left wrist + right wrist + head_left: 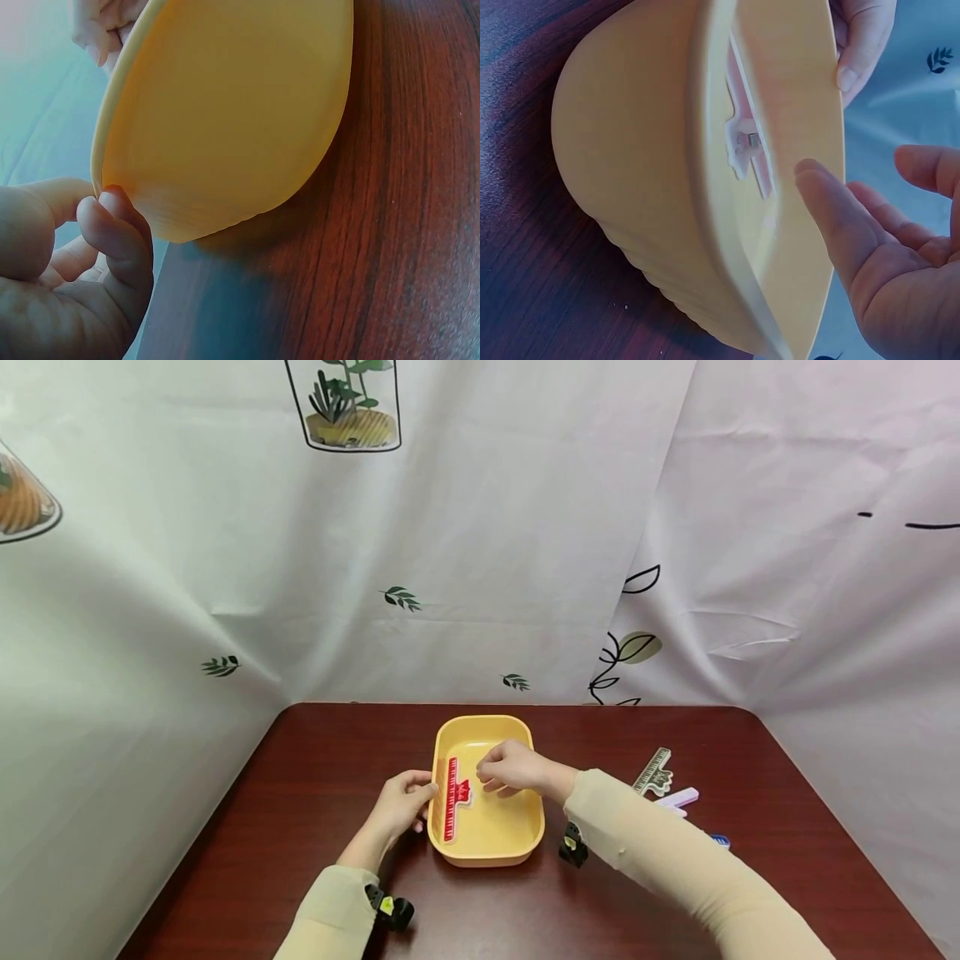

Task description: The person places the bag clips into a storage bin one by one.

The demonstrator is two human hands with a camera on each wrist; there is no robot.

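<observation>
A yellow plastic tray [487, 862] stands on the table. My left hand [401, 802] pinches its left rim between thumb and fingers, which the left wrist view shows close up at the tray's edge [98, 150]. Inside, along the left wall, lies a red ruler-shaped clip [452, 802] with white scale marks; its metal spring part shows in the right wrist view. Over the tray's right half hangs my right hand [513, 768], fingers loosely bent. In the right wrist view this hand [900, 270] has its thumb and fingers apart, with nothing between them.
To the right, partly behind the right sleeve, lie a dark ruler-shaped clip [656, 775], a lilac stick-like item [679, 797] and a small blue item [721, 841]. The dark red wooden table [352, 752] is bordered by printed white cloth [480, 568].
</observation>
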